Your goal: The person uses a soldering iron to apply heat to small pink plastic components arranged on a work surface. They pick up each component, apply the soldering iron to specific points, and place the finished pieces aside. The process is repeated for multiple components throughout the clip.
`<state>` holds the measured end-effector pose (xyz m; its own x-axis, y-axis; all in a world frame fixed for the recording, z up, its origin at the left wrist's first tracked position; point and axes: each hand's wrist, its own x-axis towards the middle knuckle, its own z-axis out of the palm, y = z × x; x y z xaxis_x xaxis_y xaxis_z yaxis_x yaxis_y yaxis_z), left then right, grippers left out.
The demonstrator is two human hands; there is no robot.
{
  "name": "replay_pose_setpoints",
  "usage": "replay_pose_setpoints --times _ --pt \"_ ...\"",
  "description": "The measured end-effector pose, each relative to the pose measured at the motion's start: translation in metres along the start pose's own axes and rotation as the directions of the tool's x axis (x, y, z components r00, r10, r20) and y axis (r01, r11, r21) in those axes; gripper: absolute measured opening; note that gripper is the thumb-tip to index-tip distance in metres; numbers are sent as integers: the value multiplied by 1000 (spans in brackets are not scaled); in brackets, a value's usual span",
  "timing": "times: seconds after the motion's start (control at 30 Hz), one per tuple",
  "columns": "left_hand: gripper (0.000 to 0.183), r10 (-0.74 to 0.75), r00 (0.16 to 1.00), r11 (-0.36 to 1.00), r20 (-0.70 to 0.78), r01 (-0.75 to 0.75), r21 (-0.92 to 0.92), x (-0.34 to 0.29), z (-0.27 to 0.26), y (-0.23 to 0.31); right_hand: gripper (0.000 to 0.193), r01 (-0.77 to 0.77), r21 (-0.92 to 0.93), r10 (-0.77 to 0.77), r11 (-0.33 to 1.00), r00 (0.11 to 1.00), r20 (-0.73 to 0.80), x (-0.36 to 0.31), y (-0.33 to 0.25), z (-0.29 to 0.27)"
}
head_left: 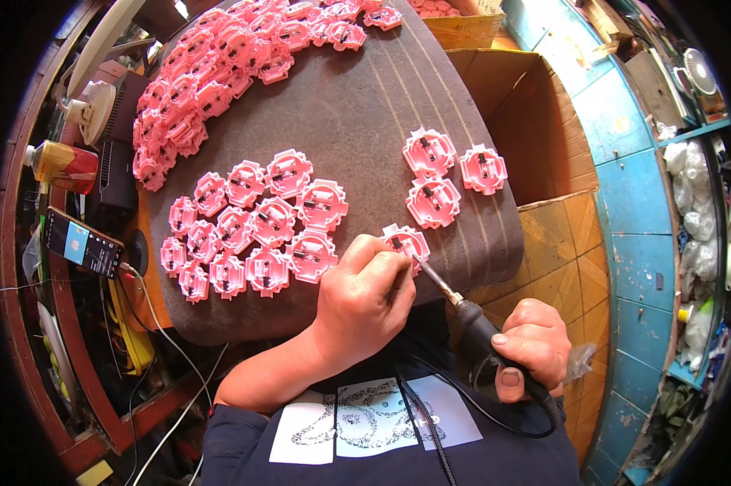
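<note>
In my right hand (535,344) is a soldering iron (483,328) with a black handle and a metal barrel. Its tip reaches a pink plastic housing (406,243) near the table's front edge. My left hand (365,296) is closed in a pinch right beside that housing; whatever its fingertips hold is hidden. Just beyond lie three similar pink housings (432,202), each with a small dark part inside. Left of my left hand, several more pink housings (272,221) are laid out in rough rows, open side up.
A large heap of pink housings (212,73) covers the far left of the dark mat (341,105). An open cardboard box (535,121) stands right of the table. At the left are a phone (84,243), cables and a drink bottle (64,166). The iron's cord (495,429) crosses my lap.
</note>
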<state>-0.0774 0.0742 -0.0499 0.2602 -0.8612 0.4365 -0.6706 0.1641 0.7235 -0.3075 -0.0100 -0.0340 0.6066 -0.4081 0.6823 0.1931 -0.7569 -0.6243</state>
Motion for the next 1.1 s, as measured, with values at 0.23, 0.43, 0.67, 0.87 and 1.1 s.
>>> replay_pose_setpoints --times 0.23,0.43,0.67,0.87,1.1 --pt "16 -15 1000 1000 10 16 -5 -1 -2 1 31 -1 -1 1 1000 994 -113 -1 0 4" --pt "15 -18 1000 1000 15 18 -19 -1 0 0 37 -44 -53 31 998 975 -220 -6 0 9" --pt "15 -14 1000 1000 9 14 -14 -1 -1 -1 33 -81 -108 60 991 982 -180 0 7 15" --pt "15 -20 1000 1000 15 20 -12 0 0 0 32 -101 -86 84 991 979 -186 -1 14 22" --pt "15 -38 999 999 13 38 10 1 -3 3 27 -69 -33 63 997 987 -145 2 25 34"
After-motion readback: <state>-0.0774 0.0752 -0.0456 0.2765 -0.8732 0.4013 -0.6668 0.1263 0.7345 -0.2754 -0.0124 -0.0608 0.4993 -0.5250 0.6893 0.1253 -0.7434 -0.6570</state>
